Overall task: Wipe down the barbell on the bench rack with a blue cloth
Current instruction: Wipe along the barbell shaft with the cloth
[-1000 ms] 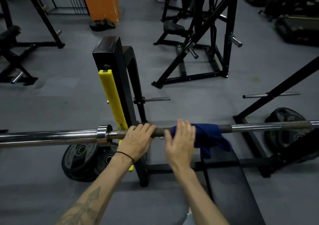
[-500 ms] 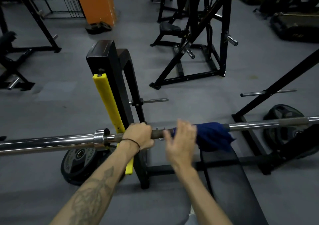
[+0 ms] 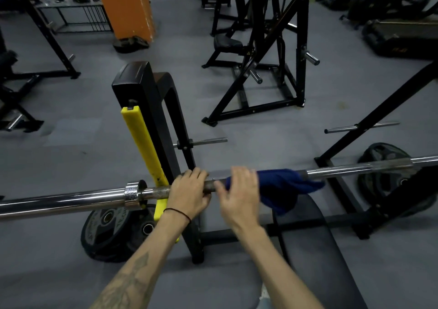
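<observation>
Just one barbell [image 3: 355, 170], one blue cloth [image 3: 279, 187].

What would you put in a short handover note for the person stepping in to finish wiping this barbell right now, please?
Left hand: grips the barbell beside the rack's yellow guard, steadying it.
Right hand: fingers laid over the bar at the near edge of the blue cloth; no firm hold visible.
Cloth: draped over the shaft above the bench pad.
Done: cannot tell how much is wiped.
Left: take hold of the cloth, rub along the shaft toward the right end, then the left sleeve.
</observation>
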Action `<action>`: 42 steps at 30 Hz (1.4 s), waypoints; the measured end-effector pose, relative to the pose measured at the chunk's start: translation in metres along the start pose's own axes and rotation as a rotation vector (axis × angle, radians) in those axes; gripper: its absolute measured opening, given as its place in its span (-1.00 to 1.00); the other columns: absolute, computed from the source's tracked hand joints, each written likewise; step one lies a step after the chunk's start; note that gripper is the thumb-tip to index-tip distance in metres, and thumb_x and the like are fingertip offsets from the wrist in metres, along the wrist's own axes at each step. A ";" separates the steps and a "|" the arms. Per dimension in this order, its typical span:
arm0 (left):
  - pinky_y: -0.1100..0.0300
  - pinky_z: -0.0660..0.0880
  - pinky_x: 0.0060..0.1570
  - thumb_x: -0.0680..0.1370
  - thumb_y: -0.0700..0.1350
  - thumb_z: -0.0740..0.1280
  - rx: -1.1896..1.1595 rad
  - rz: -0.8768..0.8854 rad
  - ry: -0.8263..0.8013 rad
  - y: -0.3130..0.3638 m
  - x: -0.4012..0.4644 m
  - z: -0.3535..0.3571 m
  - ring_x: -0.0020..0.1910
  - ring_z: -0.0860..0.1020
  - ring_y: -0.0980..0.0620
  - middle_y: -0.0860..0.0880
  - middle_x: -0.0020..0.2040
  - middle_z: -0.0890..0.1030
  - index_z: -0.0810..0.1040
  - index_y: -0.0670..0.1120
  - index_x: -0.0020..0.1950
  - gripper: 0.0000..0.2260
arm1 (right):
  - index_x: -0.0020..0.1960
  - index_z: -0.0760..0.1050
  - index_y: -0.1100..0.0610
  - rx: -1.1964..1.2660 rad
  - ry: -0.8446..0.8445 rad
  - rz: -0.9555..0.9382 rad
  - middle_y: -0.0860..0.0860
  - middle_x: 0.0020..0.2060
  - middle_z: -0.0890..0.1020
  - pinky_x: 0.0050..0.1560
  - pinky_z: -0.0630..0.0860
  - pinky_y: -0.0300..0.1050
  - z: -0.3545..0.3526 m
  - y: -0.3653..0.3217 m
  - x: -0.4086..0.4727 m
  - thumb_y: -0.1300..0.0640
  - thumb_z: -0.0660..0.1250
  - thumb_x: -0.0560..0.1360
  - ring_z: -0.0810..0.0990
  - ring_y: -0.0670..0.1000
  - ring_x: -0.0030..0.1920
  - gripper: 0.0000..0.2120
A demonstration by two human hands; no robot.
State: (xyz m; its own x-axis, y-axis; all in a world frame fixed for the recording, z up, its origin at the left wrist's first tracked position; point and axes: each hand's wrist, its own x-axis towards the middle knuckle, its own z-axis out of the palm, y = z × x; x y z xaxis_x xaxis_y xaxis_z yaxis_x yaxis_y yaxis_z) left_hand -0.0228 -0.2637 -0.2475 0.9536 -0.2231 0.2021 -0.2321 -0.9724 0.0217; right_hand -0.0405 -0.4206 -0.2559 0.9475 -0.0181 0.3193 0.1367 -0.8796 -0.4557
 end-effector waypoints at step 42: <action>-0.02 -0.04 0.59 0.55 0.41 0.06 0.043 -0.012 -0.120 -0.001 0.005 -0.007 0.65 0.01 -0.07 -0.03 0.66 0.11 0.14 0.00 0.65 -0.22 | 0.58 0.26 0.25 0.038 -0.041 -0.139 0.14 0.59 0.25 0.64 -0.13 0.04 0.001 -0.004 -0.011 -0.25 -0.06 0.70 0.10 0.09 0.64 -0.31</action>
State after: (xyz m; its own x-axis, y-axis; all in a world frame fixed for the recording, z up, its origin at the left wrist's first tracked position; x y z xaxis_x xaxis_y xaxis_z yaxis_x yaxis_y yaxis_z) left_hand -0.0194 -0.2637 -0.2400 0.9729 -0.2157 0.0834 -0.2148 -0.9765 -0.0192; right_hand -0.0513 -0.4165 -0.2587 0.9294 0.1230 0.3479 0.2780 -0.8534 -0.4410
